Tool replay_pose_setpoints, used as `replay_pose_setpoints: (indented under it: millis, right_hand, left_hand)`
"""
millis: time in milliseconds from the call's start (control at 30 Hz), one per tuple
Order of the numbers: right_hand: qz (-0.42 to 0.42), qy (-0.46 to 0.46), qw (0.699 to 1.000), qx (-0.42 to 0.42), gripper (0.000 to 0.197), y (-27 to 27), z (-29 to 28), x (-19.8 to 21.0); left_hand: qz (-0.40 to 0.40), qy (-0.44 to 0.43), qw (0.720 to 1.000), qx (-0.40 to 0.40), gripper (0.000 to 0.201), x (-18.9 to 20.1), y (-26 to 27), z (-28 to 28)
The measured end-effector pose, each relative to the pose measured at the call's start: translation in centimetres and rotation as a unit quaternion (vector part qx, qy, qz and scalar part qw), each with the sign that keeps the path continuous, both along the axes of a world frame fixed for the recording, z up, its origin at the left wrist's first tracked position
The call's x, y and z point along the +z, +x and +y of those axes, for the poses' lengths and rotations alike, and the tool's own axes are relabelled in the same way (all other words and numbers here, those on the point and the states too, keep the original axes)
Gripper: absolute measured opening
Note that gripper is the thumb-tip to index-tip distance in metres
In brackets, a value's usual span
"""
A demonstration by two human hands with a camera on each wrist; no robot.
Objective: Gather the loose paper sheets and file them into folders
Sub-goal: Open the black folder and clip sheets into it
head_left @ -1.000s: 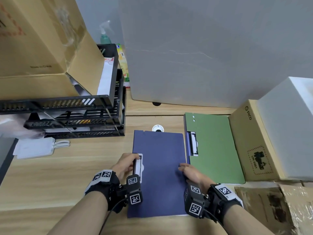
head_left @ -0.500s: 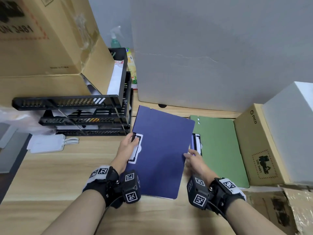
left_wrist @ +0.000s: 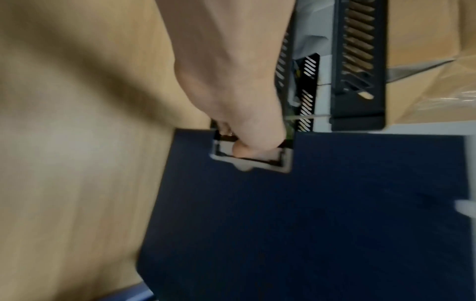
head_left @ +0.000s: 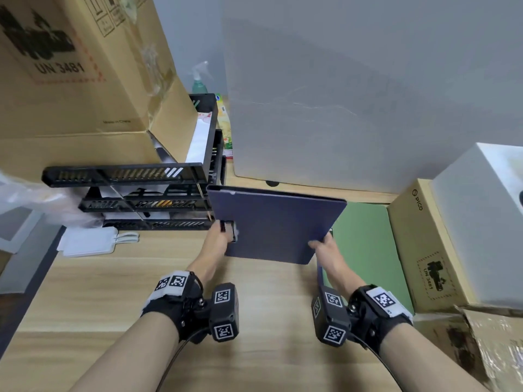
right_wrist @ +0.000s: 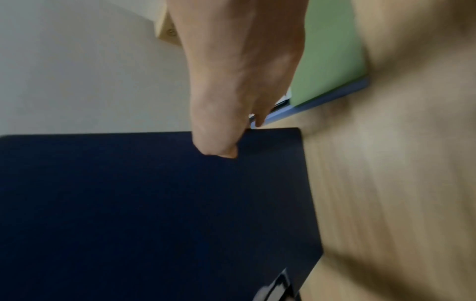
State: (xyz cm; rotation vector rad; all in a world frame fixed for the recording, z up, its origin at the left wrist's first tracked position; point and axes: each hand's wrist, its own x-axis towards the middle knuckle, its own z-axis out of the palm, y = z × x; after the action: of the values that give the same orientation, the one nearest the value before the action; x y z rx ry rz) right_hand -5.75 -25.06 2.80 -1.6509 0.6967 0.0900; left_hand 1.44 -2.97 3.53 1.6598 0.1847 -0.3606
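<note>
A dark blue folder (head_left: 274, 224) is lifted off the desk and tilted, held by both hands. My left hand (head_left: 219, 236) grips its left edge at the white-framed clip window (left_wrist: 251, 154), thumb on top. My right hand (head_left: 322, 246) pinches the folder's right edge (right_wrist: 231, 146), thumb on the cover. A green folder (head_left: 365, 244) lies flat on the desk to the right, with a lighter blue folder edge (right_wrist: 322, 101) under it. No loose sheets show in the blue folder from here.
A black stacked paper tray (head_left: 135, 193) with white sheets stands at the left, under a large cardboard box (head_left: 73, 80). A grey board (head_left: 339, 94) leans behind. Cardboard boxes (head_left: 424, 250) sit at the right. A white tag (head_left: 87, 243) lies on the wooden desk (head_left: 268, 321).
The blue folder has gone from lying flat on the desk to being lifted and carried away from me toward the tray, turning so its far edge tips up. Both hands moved with it.
</note>
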Motion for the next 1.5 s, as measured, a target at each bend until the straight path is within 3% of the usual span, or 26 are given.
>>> replay_pose_setpoints:
  millis: [100,200,333,467,567,667,767,833,933,1000,1033,1133,1267,1367,1500]
  right_hand:
    - [0.038,0.001,0.999,0.028,0.041,-1.5,0.1,-1.3]
    - [0.015,0.015,1.0,0.017,0.042,-1.9,0.1,-2.1]
    - [-0.058,-0.014,0.998,-0.03,0.031,-1.6,-1.0,-2.4]
    - [-0.123,-0.059,0.985,-0.108,0.019,-0.5,-3.7,1.1]
    - [-0.132,-0.035,0.977,-0.166,0.016,-0.2,-7.0,2.2]
    - [-0.1,-0.038,0.972,-0.207,0.011,-0.9,-10.4,2.1]
    - [-0.047,-0.002,0.977,-0.206,0.028,-2.2,-12.3,1.3]
    - [0.009,0.017,0.984,-0.179,0.04,-3.5,-13.0,0.4]
    - [0.088,0.017,0.986,-0.14,0.045,-5.3,-13.6,-1.7]
    - [0.147,-0.035,0.987,-0.063,0.071,-6.3,-14.1,-3.2]
    - [0.167,-0.048,0.984,-0.032,0.074,-6.5,-14.4,-4.0]
    - [0.161,0.025,0.987,0.006,0.056,-7.0,-14.4,-4.2]
    - [0.18,0.082,0.98,0.005,0.043,-7.6,-14.0,-4.4]
    - [0.18,0.1,0.978,-0.017,0.041,-8.1,-14.1,-4.9]
    - [0.179,0.102,0.978,-0.036,0.041,-8.4,-14.6,-5.6]
  left_hand:
    - [0.005,0.067,0.997,-0.03,0.029,-1.9,-1.1,0.8]
    - [-0.023,0.086,0.995,-0.035,0.02,-2.3,-1.1,0.7]
    - [-0.038,0.03,0.998,-0.044,0.015,-2.3,-0.4,-0.5]
    - [-0.078,-0.003,0.996,-0.054,0.03,-1.6,0.5,-4.3]
    - [0.012,-0.031,0.996,-0.087,0.015,-1.4,0.5,-7.2]
    - [0.09,-0.003,0.98,-0.177,0.031,-2.9,-0.1,-9.5]
    - [0.081,-0.005,0.989,-0.127,0.027,-4.6,-1.0,-12.5]
    - [0.08,0.005,0.992,-0.102,0.023,-5.0,-1.4,-14.1]
    - [0.11,0.013,0.983,-0.147,0.027,-6.1,-1.9,-16.3]
    - [0.134,0.017,0.979,-0.155,0.027,-6.7,-2.4,-17.6]
    - [0.142,0.016,0.977,-0.157,0.026,-7.0,-2.7,-18.2]
    - [0.142,0.041,0.972,-0.185,0.015,-8.1,-3.7,-19.5]
    - [0.135,-0.009,0.974,-0.182,0.036,-9.9,-4.8,-20.8]
    - [0.137,-0.058,0.968,-0.204,0.034,-9.4,-5.5,-21.8]
    - [0.149,0.029,0.956,-0.253,0.043,-8.5,-5.1,-22.3]
